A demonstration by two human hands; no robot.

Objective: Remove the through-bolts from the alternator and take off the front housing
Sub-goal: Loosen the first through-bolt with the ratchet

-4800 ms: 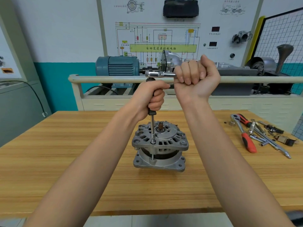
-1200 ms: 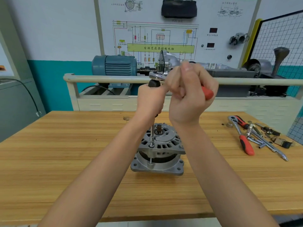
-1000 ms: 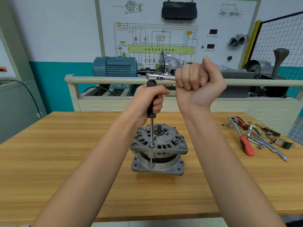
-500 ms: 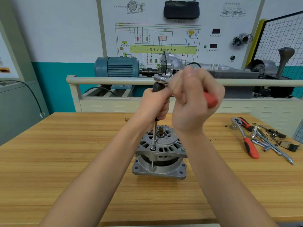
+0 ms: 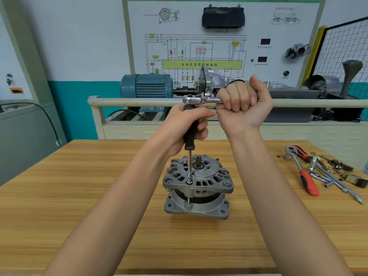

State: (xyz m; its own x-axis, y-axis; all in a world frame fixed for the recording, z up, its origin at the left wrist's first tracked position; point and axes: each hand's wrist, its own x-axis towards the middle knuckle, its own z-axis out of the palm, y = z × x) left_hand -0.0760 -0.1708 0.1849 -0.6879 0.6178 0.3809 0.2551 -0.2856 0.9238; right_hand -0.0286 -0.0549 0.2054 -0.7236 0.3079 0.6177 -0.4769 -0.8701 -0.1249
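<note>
The grey alternator (image 5: 199, 188) stands upright on the wooden table (image 5: 79, 196), front housing (image 5: 211, 180) on top. A long extension bar (image 5: 189, 166) with a socket sits on a through-bolt (image 5: 188, 198) at the housing's near left edge. My left hand (image 5: 189, 126) grips the bar's black handle. My right hand (image 5: 245, 104) grips the handle of a chrome ratchet (image 5: 199, 99) fixed on top of the bar; the ratchet handle points right and is hidden in my fist.
A red-handled ratchet (image 5: 304, 176), chrome sockets and extension bars (image 5: 334, 180) lie at the table's right. Behind the table a rail (image 5: 139, 102) fronts a blue motor (image 5: 147, 85) and a wiring board.
My right hand has swung the ratchet handle from pointing toward me back out to the right. My left hand stays on the black handle.
</note>
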